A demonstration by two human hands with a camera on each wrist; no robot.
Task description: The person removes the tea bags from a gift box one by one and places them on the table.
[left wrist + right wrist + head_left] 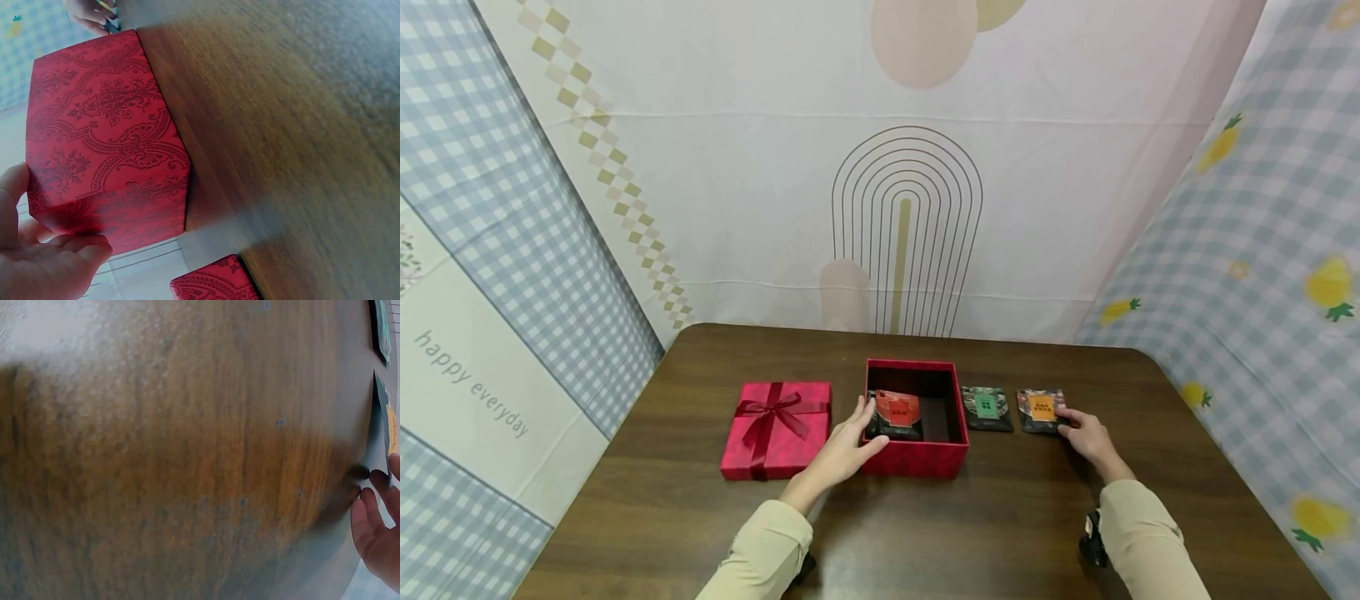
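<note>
A red gift box (pixel 917 457) stands lidless on the table, its dark inside facing up. Inside, on its left, lies a black sachet with a red label (pixel 898 411). My left hand (pixel 841 450) holds the box at its near left corner, thumb at the front rim and fingers along the left wall; in the left wrist view the patterned box (pixel 106 119) fills much of the picture. To the right, my right hand (pixel 1088 437) pinches the right edge of a black sachet with an orange label (pixel 1040 408). In the right wrist view that sachet (pixel 385 422) is tilted, its edge raised.
A black sachet with a green label (pixel 987 407) lies between the box and the orange-labelled one. Left of the box is the red lid (pixel 805 450) with a dark red ribbon bow. The brown wooden table (pixel 940 542) ends at a cloth-hung wall (pixel 760 233).
</note>
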